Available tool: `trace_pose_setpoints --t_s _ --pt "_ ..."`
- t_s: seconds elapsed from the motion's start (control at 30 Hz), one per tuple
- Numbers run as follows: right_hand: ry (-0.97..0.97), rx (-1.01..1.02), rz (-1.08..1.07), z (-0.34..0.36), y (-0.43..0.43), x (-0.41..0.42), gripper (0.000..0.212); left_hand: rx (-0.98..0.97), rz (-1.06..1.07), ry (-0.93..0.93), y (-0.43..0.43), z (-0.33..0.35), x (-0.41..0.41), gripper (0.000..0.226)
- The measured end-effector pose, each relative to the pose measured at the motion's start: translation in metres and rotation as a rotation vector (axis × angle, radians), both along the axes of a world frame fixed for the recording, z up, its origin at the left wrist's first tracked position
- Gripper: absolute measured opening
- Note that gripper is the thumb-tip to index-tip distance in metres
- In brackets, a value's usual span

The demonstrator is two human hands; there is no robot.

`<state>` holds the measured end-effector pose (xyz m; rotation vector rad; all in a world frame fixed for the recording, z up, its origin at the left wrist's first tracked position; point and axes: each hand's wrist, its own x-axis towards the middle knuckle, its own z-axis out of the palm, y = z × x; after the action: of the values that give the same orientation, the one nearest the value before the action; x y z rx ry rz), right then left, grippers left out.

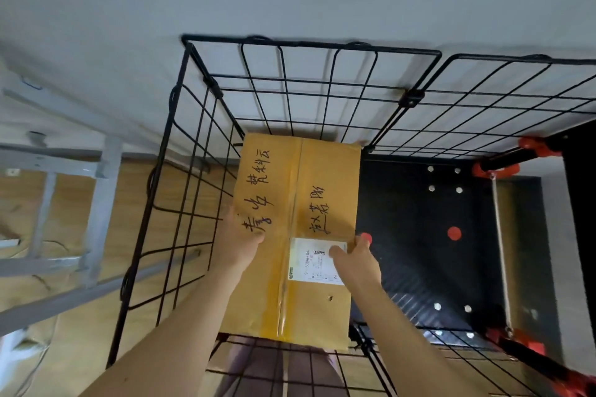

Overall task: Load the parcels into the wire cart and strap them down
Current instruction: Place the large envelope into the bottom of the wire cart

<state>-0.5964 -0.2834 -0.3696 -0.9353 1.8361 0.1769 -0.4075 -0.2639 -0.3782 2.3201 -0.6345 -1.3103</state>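
Note:
A long brown cardboard parcel (300,209) with handwriting and a white shipping label lies inside the black wire cart (309,48), along its left side. My left hand (240,235) grips the parcel's left edge, thumb on top. My right hand (353,255) holds the right edge, thumb pressed on the label. The cart's black floor (429,235) shows to the right of the parcel. A pale cord (500,248) runs between red and black handles at the cart's right side.
A grey metal frame (96,190) lies on the wooden floor left of the cart. A pale wall stands behind the cart. A second wire panel (516,97) extends to the right at the back.

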Motion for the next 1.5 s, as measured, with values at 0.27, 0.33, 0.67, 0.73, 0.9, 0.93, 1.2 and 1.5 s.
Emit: trace_pose_setpoints --t_s 0.27,0.33,0.67,0.73,0.9,0.93,1.2,1.5 --pt "-0.052 0.025 0.043 -0.005 0.0 -0.01 0.046 0.07 -0.208 -0.137 0.002 -0.008 -0.008 0.079" --pt "-0.053 0.04 0.086 0.001 -0.001 -0.01 0.053 0.117 -0.267 -0.176 0.0 0.002 -0.011 0.082" --pt "-0.052 -0.174 0.329 0.074 -0.003 -0.008 0.054 0.127 -0.699 -0.238 0.002 0.082 -0.018 0.062" --pt "-0.077 -0.239 0.339 0.097 -0.005 -0.003 0.05 0.074 -0.729 -0.268 0.003 0.107 -0.019 0.06" --pt "-0.14 -0.388 0.443 0.158 -0.01 0.015 0.041 -0.127 -0.722 -0.331 0.002 0.172 -0.015 0.051" --pt "-0.15 -0.408 0.456 0.171 -0.01 0.019 0.039 -0.164 -0.708 -0.329 0.003 0.185 -0.013 0.051" --pt "-0.21 -0.625 0.525 0.264 0.005 0.062 0.035 -0.356 -0.648 -0.382 0.024 0.276 0.024 0.045" --pt "-0.324 -0.808 0.56 0.34 0.059 0.154 0.031 -0.55 -0.501 -0.463 0.093 0.361 0.11 0.04"
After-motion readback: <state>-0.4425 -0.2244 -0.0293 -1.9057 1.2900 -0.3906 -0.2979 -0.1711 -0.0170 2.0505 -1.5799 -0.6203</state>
